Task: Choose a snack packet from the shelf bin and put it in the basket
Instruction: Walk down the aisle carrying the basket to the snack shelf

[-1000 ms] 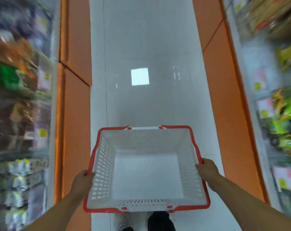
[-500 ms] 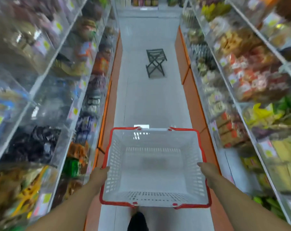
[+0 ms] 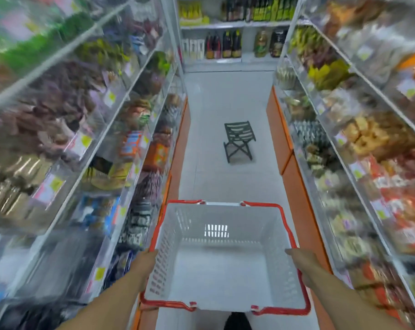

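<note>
A white mesh basket (image 3: 225,258) with a red rim is held level in the lower centre of the frame, over a pale tiled floor (image 3: 225,110). Its interior holds nothing. The left hand (image 3: 145,258) grips the basket's left rim at lower centre-left, fingers wrapped over the red edge. The right hand (image 3: 300,257) grips the right rim at lower centre-right, fingers curled along the edge. Both forearms enter from the bottom corners of the frame.

Snack packets fill clear-fronted shelf bins on both sides of the aisle. The left shelving (image 3: 71,139) occupies the whole left third of the frame; its contents are heavily blurred, with green, purple-brown, orange and blue packets distinguishable only by colour. The right shelving (image 3: 368,151) occupies the right third, showing yellow-green, tan and red packets, also blurred. Small labels with yellow patches are fixed to the bin fronts. Neither hand touches any packet.

A dark folding stool (image 3: 239,140) stands on the floor at frame centre, well apart from the basket. At top centre, an end shelf (image 3: 235,27) carries bottles and green and yellow packets. Orange panels run along the base of both shelf units.
</note>
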{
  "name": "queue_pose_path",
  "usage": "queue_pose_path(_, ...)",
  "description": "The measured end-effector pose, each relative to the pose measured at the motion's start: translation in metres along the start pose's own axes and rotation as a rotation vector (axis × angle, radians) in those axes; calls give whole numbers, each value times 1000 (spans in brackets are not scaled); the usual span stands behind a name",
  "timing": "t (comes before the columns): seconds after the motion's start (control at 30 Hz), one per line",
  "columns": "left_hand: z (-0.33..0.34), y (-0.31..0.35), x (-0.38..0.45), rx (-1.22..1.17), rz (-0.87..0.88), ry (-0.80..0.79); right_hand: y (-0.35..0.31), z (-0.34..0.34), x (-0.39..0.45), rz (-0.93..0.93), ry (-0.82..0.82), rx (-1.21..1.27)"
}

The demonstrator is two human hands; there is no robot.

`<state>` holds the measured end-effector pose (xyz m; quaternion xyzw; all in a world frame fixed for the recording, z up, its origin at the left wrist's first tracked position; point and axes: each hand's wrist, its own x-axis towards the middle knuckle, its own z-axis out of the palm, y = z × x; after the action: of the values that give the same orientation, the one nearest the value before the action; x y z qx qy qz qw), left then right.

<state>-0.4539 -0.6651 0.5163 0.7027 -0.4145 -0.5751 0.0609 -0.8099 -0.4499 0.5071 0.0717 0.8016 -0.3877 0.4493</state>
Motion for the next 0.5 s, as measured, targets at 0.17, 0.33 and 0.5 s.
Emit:
queue_pose_path(0.17, 20, 103, 44, -44, -40, 32, -127, 12, 55, -44, -43, -60)
queue_pose_path(0.33, 44, 197, 99, -118, -34, 42, -249, 41, 118, -91, -52, -78)
queue_pose_path(0.5, 61, 289, 179, -148, -63, 81, -362, 78, 187, -17, -98, -46)
